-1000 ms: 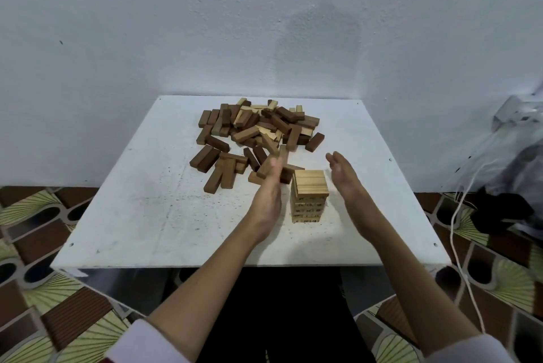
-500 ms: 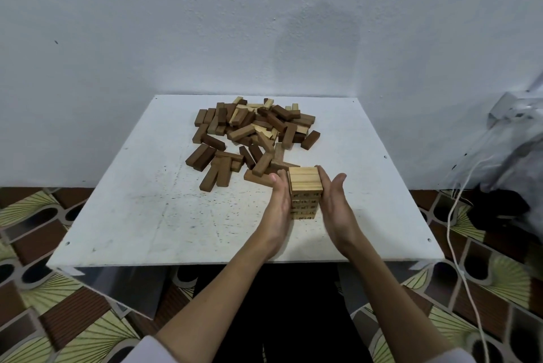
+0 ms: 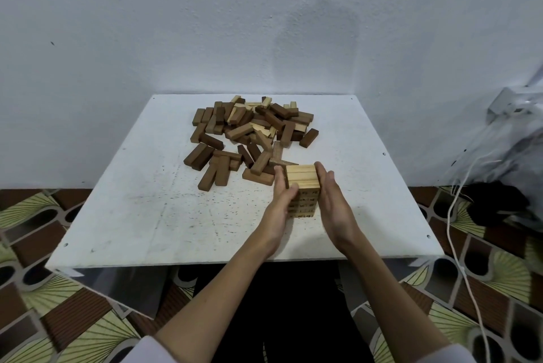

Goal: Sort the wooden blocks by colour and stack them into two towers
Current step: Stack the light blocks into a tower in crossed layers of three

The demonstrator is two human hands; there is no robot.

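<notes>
**Both hands squaring up the light tower**

Light tower (image 3: 302, 189): short stack of pale wooden blocks, several layers, upright on the white table (image 3: 141, 215), right of centre and toward the near edge. Top layer shows three pale blocks side by side. Dark printed marks on the near face of the lower layers; too small to read.

Left hand (image 3: 280, 204): flat against the tower's left side, fingers straight and close together, pointing away toward the wall. Thumb lies across the near face near the top. Presses, does not wrap.

Right hand (image 3: 333, 201): flat against the tower's right side, fingers straight and together, fingertips level with the top layer. Thumb not clearly seen.

Loose pile (image 3: 249, 133): mostly dark brown blocks with a few pale ones mixed in, heaped on the far half of the table, left of and behind the tower. Nearest dark blocks lie just beside the left fingertips; whether they touch, cannot tell.

A white cable (image 3: 458, 245) hangs at the right, off the table.
</notes>
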